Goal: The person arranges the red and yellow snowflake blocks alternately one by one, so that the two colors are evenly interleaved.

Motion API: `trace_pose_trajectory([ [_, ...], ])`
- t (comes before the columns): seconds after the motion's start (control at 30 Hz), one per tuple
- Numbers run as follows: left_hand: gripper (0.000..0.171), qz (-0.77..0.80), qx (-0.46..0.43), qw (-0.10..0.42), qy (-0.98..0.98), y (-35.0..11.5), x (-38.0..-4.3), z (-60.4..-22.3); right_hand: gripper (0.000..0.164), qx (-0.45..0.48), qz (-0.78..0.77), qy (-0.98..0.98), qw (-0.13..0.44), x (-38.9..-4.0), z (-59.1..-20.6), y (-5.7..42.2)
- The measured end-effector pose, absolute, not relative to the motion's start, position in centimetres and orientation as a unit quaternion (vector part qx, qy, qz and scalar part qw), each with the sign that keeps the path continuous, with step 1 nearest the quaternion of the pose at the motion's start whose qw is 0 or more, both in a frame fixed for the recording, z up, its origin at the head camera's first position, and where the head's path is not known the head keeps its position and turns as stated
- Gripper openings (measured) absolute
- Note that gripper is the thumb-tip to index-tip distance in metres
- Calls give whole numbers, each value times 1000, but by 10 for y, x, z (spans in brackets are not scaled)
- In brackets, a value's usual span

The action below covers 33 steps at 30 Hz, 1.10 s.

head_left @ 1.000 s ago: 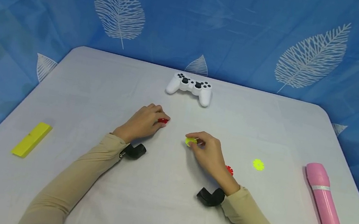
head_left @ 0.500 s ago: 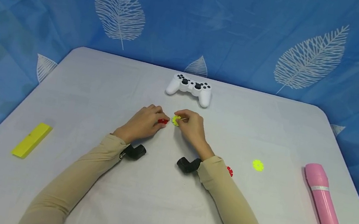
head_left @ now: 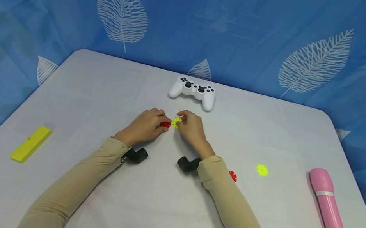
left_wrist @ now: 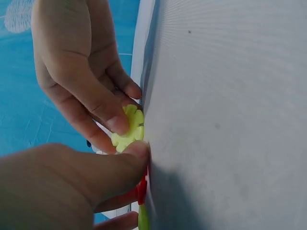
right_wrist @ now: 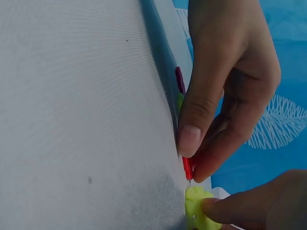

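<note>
My left hand stays low over the white table, thumb and fingers pinching a red notched flower-shaped disc. A green piece and a dark red piece line up behind that red disc in the right wrist view, partly hidden by the left hand. Close beside it, my right hand pinches a yellow flower-shaped disc between thumb and fingers. The yellow disc stands on edge, its rim right at the end of the red one. Part of its face is covered by the right thumb.
A white game controller lies beyond the hands. Another red disc is by the right sleeve, with a yellow disc farther right. A pink microphone-shaped object lies at right, a yellow block at left.
My right hand has moved left and away from me, bringing the yellow disc up to the red one. The left hand has stayed in place with its red disc.
</note>
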<state>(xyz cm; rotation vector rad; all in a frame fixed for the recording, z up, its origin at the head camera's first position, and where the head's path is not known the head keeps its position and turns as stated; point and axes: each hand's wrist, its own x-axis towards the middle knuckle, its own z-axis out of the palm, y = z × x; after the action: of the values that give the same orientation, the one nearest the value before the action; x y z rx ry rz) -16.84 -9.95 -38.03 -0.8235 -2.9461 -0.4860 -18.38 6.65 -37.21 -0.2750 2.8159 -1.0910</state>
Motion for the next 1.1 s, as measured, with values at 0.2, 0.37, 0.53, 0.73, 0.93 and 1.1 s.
trace_pose_trajectory([
  [0.2, 28, -165, -277, 35, -946, -101, -170, -381, 23, -130, -296, 946, 39, -181, -371, 65],
  [0.37, 29, -166, -278, 34, -945, -101, -172, -380, 25, -138, -289, 946, 44, -180, -371, 67],
  [0.53, 30, -158, -273, 26, -949, -101, -170, -381, 30, -169, -242, 955, 41, -171, -370, 72],
  [0.73, 31, -157, -272, 22, -949, -100, -170, -381, 45, -226, -184, 953, 79, -156, -370, 82],
  [0.93, 31, -164, -267, 12, -950, -100, -170, -379, 58, -278, -161, 942, 99, -142, -371, 95],
  [1.1, 30, -163, -269, 17, -949, -101, -170, -379, 62, -296, -157, 937, 103, -135, -374, 100],
])
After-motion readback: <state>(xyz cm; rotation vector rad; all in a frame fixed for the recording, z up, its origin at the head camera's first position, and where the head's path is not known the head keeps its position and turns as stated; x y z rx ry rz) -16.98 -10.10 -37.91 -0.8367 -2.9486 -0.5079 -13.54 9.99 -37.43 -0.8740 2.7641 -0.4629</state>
